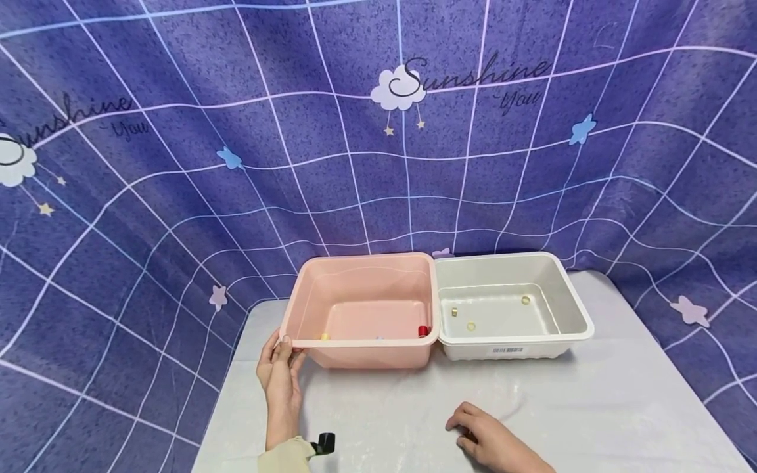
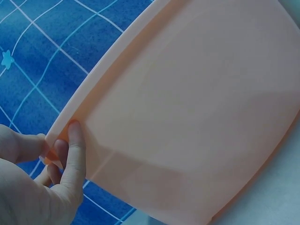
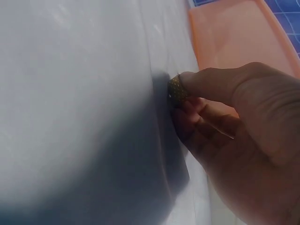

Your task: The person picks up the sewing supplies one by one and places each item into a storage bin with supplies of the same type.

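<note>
At the front left corner of a pink plastic bin (image 1: pixel 367 357), my left hand (image 1: pixel 280 378) pinches the rim between thumb and fingers. The left wrist view shows that grip on the bin's lip close up. My right hand (image 1: pixel 487 437) is low over the table in front of the bins. Between its thumb and fingertips it pinches a small gold ring (image 3: pixel 176 91) with a dotted surface, close over the white cloth; the head view hides this ring. Inside the pink bin lie a red cylinder (image 1: pixel 422 331) and a small yellow piece (image 1: pixel 324 336).
A white bin (image 1: pixel 473 351) stands against the pink bin's right side. On its floor lie three gold rings, one ring (image 1: pixel 526 300) near the back. Both bins stand on a table with a pale cloth (image 1: pixel 378 407), and a blue patterned curtain (image 1: pixel 355 177) hangs behind.
</note>
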Tool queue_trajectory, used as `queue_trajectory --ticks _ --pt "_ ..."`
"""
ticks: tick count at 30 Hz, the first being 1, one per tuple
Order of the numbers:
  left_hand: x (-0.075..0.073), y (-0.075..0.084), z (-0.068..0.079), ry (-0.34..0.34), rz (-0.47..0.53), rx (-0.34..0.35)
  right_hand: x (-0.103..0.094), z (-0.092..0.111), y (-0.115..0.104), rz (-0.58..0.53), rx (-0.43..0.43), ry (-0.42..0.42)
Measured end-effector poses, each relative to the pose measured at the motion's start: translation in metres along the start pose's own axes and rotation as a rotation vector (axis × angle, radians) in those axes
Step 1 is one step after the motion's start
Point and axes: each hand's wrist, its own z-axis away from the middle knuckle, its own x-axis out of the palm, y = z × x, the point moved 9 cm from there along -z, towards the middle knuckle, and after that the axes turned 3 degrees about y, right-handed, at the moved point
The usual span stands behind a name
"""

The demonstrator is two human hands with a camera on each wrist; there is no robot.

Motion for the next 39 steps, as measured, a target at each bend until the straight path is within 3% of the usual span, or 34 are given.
queue_trajectory --ticks 8,13,24,29,34,39 --pt "-0.001 -0.001 -0.001 -0.003 0.012 -0.011 0.007 0.001 -0.002 0.013 0.006 -0.051" --pt "0.0 0.0 -0.001 -0.005 0.011 -0.009 0.011 0.001 0.0 -0.031 0.062 -0.081" --pt "-0.001 -0.001 -0.001 -0.003 0.022 -0.007 0.01 0.004 -0.001 -0.036 0.049 -0.044" --pt "-0.001 -0.001 -0.001 -0.005 0.029 -0.009 0.003 0.001 -0.009 -0.011 -0.013 0.006" --pt "-0.001 -0.002 0.0 -0.01 0.026 -0.005 -0.011 0.0 -0.025 0.08 -0.145 0.128" --pt "-0.001 -0.002 0.0 -0.01 0.024 -0.007 -0.025 -0.007 -0.031 0.124 -0.136 0.18"
